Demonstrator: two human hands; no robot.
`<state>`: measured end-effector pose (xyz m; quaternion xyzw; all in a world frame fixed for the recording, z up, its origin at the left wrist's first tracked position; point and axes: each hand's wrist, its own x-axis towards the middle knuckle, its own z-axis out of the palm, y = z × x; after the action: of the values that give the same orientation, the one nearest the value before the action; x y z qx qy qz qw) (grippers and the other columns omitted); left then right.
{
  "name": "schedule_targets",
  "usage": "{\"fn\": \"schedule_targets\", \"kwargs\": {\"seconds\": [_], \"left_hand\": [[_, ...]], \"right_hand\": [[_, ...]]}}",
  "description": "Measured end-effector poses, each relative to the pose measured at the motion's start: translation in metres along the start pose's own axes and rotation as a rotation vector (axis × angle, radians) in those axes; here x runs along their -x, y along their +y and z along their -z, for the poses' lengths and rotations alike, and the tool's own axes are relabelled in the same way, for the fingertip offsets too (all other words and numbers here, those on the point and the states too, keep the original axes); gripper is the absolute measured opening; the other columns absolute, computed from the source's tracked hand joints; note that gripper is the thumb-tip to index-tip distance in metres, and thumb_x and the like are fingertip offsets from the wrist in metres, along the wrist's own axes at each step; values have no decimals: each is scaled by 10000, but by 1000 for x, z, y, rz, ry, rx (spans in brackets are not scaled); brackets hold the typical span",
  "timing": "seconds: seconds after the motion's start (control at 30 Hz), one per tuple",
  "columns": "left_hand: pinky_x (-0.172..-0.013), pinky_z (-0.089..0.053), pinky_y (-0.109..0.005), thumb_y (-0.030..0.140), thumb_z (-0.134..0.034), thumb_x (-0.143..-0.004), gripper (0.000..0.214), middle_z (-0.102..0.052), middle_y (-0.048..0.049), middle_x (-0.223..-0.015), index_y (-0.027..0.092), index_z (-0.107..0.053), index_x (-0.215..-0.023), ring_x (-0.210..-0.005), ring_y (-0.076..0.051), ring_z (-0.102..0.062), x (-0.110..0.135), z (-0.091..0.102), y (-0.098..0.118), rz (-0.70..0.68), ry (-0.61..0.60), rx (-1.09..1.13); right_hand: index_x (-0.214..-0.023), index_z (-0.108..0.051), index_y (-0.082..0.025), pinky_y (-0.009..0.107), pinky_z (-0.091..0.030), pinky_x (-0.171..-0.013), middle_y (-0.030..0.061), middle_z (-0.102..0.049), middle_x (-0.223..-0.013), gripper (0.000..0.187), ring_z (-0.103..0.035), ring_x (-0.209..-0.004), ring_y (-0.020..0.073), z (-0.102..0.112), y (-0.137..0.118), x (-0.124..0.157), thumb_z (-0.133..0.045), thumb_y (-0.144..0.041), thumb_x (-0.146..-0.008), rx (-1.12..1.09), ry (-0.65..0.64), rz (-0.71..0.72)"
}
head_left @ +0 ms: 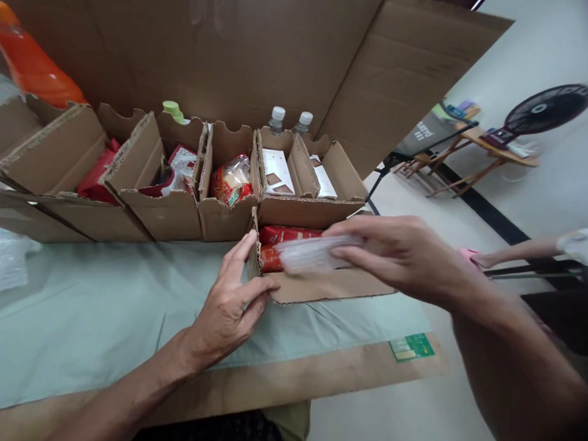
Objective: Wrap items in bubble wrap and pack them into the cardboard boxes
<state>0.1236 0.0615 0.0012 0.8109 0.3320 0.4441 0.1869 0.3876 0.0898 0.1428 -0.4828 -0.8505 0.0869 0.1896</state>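
A low cardboard box (330,286) lies at the right part of the table, with red and orange packets (272,258) inside. My left hand (233,302) grips its left front corner, fingers along the side wall and thumb at the front edge. Over the box my right hand (394,256) pinches a flat, clear-whitish plastic packet (312,254) between thumb and fingers. Motion blurs this packet, so its contents cannot be made out. It partly covers the red and orange packets below.
Behind stands a row of cardboard bins (162,216) holding snack bags (232,180) and white boxes (278,172). A tall cardboard panel (223,51), an orange bottle (39,63) and a black fan (543,110) are farther off. Another person's hand (488,259) shows at right.
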Motion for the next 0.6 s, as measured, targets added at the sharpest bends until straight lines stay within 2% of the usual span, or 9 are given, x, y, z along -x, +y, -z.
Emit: {"fn": "schedule_targets", "kwargs": {"seconds": [0.1, 0.23, 0.3, 0.37, 0.43, 0.47, 0.53, 0.6], "left_hand": [[-1127, -515, -558, 87, -598, -951, 257, -247, -117, -1733, 232, -727, -1119, -1532, -348, -397, -1, -1, -2, 8, -8, 11], [-1121, -521, -539, 87, -582, -967, 257, -277, -126, -1722, 231, -732, -1118, -1521, -336, -422, -1, -4, -3, 16, 17, 30], [-1124, -516, -543, 96, -585, -972, 253, -294, -119, -1716, 239, -734, -1118, -1520, -335, -423, -1, -6, -3, 23, 22, 37], [-1130, -511, -539, 107, -584, -979, 251, -304, -106, -1712, 250, -735, -1120, -1523, -332, -420, 0, -6, -2, 25, 33, 52], [-1141, -505, -520, 124, -582, -987, 288, -293, -94, -1716, 273, -714, -1195, -1515, -319, -432, 3, -3, 0, 50, 55, 67], [-1152, -497, -512, 136, -588, -988, 339, -283, -93, -1719, 292, -681, -1273, -1506, -310, -446, 5, -1, 0, 76, 67, 74], [-1176, -473, -518, 178, -614, -981, 503, -270, -100, -1722, 334, -551, -1455, -1498, -308, -452, 13, 3, -1, 153, 92, 89], [-1175, -468, -536, 239, -635, -973, 671, -275, -115, -1717, 359, -381, -1582, -1514, -324, -424, 23, 3, -6, 253, 87, 132]], "right_hand": [[-974, -812, -269, 320, -509, -728, 1, -806, -906, 156, -717, -795, 203, -33, -1, -28, -683, -246, -890, 96, -205, 67], [-816, -815, -254, 304, -448, -645, 11, -785, -770, 193, -684, -669, 200, -82, -7, -57, -697, -102, -826, 199, -478, 99], [-786, -810, -237, 293, -418, -604, 23, -778, -748, 190, -672, -634, 191, -92, -8, -66, -696, -93, -834, 198, -553, 92], [-881, -822, -245, 287, -441, -614, 22, -795, -814, 144, -696, -681, 194, -86, -5, -66, -711, -156, -859, 136, -576, 85], [-1031, -819, -261, 310, -508, -701, 24, -815, -953, 179, -734, -813, 221, -64, -1, -52, -722, -254, -881, 43, -482, 55], [-1094, -808, -264, 338, -536, -769, 29, -814, -1027, 222, -742, -893, 237, -50, 3, -37, -715, -302, -896, 5, -375, 20], [-1173, -785, -265, 402, -550, -890, 48, -796, -1147, 288, -730, -1024, 257, -22, 12, 4, -690, -378, -926, -29, -68, -98], [-1176, -777, -279, 408, -554, -883, 65, -785, -1160, 292, -726, -998, 231, -6, 24, 52, -643, -436, -970, 15, 251, -295]]}}
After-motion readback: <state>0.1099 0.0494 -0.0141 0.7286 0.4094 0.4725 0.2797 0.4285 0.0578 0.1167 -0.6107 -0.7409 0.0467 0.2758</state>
